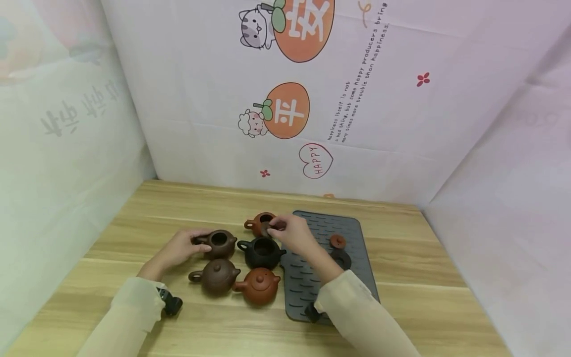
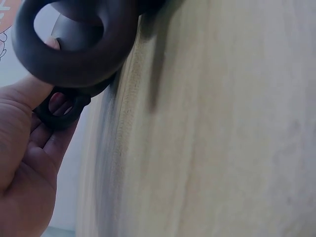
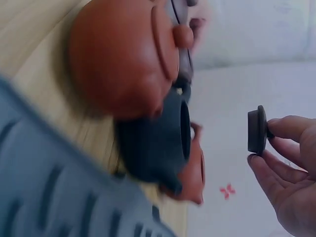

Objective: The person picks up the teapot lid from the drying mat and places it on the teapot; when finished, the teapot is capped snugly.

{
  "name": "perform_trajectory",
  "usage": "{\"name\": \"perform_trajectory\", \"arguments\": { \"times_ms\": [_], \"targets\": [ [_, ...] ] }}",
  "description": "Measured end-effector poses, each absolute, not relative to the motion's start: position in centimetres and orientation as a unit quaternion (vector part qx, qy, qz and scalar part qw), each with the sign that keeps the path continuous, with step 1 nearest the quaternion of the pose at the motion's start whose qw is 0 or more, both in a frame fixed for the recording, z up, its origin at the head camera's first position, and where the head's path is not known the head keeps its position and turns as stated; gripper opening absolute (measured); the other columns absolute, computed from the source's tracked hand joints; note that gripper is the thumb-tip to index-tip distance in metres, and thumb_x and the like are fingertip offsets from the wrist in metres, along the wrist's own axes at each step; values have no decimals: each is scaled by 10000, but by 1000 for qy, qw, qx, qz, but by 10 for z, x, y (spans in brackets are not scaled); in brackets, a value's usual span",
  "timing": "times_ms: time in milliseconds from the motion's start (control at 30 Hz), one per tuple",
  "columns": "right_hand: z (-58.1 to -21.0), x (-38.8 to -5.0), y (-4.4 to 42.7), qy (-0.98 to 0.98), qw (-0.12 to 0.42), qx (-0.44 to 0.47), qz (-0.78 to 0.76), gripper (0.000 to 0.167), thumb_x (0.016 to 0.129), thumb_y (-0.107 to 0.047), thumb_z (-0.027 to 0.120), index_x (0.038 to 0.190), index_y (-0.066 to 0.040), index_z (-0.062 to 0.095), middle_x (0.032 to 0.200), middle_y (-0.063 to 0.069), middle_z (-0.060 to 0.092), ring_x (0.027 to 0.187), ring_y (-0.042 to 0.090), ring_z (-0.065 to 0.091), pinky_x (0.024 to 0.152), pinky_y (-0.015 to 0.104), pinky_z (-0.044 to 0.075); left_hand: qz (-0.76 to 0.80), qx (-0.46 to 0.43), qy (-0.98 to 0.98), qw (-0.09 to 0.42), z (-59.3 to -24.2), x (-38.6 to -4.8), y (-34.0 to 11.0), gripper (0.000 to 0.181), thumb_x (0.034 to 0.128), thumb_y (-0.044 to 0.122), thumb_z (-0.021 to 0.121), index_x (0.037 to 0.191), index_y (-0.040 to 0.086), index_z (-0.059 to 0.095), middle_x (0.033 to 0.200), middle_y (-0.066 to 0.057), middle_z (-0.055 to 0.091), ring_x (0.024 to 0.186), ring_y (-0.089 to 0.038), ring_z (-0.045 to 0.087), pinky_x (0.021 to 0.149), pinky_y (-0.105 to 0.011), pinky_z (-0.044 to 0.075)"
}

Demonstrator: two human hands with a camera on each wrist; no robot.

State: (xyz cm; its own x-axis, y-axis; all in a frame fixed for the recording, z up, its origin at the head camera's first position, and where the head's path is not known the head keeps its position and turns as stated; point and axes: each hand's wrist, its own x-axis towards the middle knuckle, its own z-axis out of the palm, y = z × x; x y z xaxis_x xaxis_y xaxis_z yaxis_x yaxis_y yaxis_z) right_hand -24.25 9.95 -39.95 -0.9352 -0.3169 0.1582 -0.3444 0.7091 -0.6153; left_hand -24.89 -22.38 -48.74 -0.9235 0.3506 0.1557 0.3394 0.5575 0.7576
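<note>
My left hand grips an uncovered dark brown teapot from its handle side, thumb in front and fingers behind. In the right wrist view, my right hand pinches a dark brown teapot lid by its knob, tilted on edge in the air. From the head view, that lid is above the gap between an uncovered black teapot and a small uncovered reddish teapot behind it. Closer to me stand a lidded brown teapot and a lidded orange-red teapot.
Right of the teapots lies a grey ridged mat. On it are a reddish lid and a black lid, the latter partly behind my right forearm. Printed white cloth walls in the wooden table at the back and sides.
</note>
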Motion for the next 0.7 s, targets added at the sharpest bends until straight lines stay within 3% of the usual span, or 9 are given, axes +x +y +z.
{"name": "perform_trajectory", "arguments": {
  "times_ms": [200, 533, 700],
  "targets": [
    [-397, -254, 53, -916, -18, 216, 337, 145, 928, -175, 696, 1043, -88, 714, 963, 18, 679, 863, 152, 635, 697, 277, 525, 427, 196, 883, 7, -487, -249, -223, 502, 865, 200, 760, 1278, -45, 611, 1254, -223, 603, 1210, -430, 504, 1010, -561, 385],
    [-410, -261, -3, -928, -66, 201, 308, 163, 928, -227, 703, 1061, -133, 707, 949, -16, 660, 739, 75, 603, 603, 225, 505, 426, 198, 883, 1, -488, -250, -224, 477, 871, 224, 753, 1269, -10, 631, 1222, -182, 632, 1158, -373, 559, 971, -533, 432],
    [-420, -263, -17, -939, -70, 197, 274, 167, 931, -243, 698, 1069, -151, 710, 1002, -9, 667, 823, 106, 624, 645, 232, 509, 426, 182, 886, 7, -488, -251, -224, 487, 870, 234, 757, 1275, -2, 630, 1237, -180, 624, 1163, -357, 558, 966, -509, 444]
  ]
}}
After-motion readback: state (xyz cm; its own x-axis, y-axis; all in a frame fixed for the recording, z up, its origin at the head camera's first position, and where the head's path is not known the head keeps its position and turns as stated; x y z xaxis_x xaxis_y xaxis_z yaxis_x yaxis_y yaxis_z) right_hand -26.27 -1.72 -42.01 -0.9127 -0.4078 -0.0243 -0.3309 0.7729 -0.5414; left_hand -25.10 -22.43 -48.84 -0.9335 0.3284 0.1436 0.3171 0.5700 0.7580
